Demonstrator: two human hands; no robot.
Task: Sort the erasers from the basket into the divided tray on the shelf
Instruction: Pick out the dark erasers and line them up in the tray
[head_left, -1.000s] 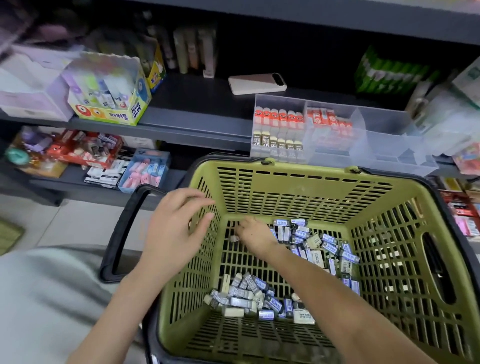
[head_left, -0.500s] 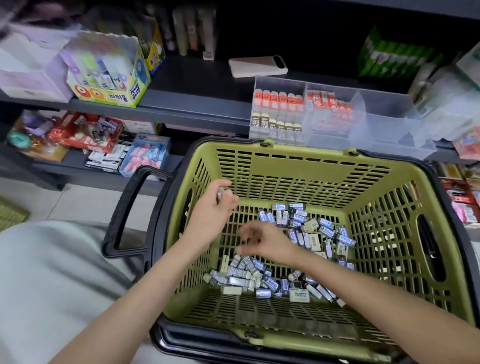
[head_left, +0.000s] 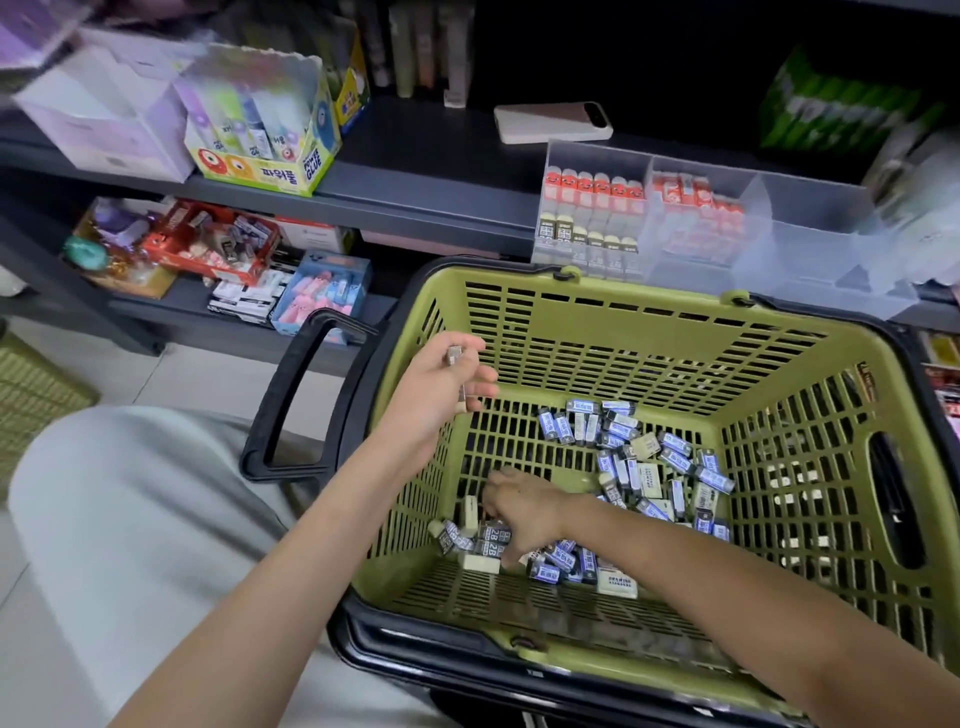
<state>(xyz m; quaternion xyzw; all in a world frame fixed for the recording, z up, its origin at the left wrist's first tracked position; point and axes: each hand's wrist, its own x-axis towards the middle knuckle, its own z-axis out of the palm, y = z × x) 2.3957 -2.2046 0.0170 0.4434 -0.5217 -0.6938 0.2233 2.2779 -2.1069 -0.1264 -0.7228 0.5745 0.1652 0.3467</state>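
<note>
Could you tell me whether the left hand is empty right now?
No, the left hand grips small erasers over the left side of the basket.

One head view looks forward and down, close over the basket (head_left: 597, 332), with the shelf (head_left: 415, 202) just beyond.

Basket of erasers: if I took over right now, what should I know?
Left hand holds a few picked erasers above the left wall of the basket.
Right hand digs in the near pile; its grip is hidden.
Many loose erasers lie on the basket floor.
Divided tray on the shelf: left compartments hold rows, right ones look bare.
To do: sort the rest.
</note>
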